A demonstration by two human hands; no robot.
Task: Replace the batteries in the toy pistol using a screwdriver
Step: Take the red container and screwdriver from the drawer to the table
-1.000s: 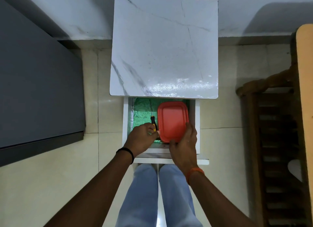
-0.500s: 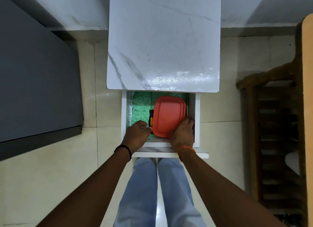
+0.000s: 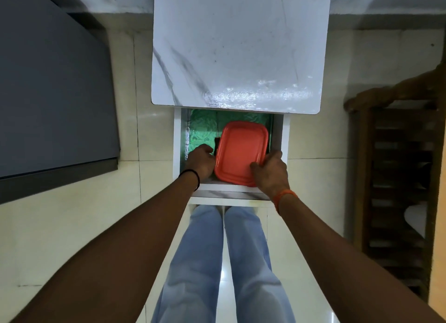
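**A:** Head view, looking straight down: an open drawer (image 3: pixel 231 189) under a marble-look table top (image 3: pixel 237 45), lined with green paper (image 3: pixel 201 127). What are the hands doing?

**B:** The left hand (image 3: pixel 200 162) sits at 9 o'clock of a red container (image 3: pixel 241 151), fingers curled into a fist. A dark handle end, probably the screwdriver (image 3: pixel 217 143), pokes out just past its knuckles, so I judge it is wrapped round that. The right hand (image 3: pixel 271 169) grasps the container's near right corner at about 4 o'clock, fingertips on the lid, thumb along the side.

**A:** And the toy pistol?

**B:** Nowhere in sight (perhaps inside the container, but the lid is opaque, so that is only a guess). No batteries visible either.

**A:** What could go wrong?

**B:** The container lies slightly askew and close to the drawer's right wall. Lifted by one corner, it may tip or catch under the table top's edge at 12 o'clock and spill. The screwdriver, squeezed between fist and container, could also snag the container's rim and slip free.
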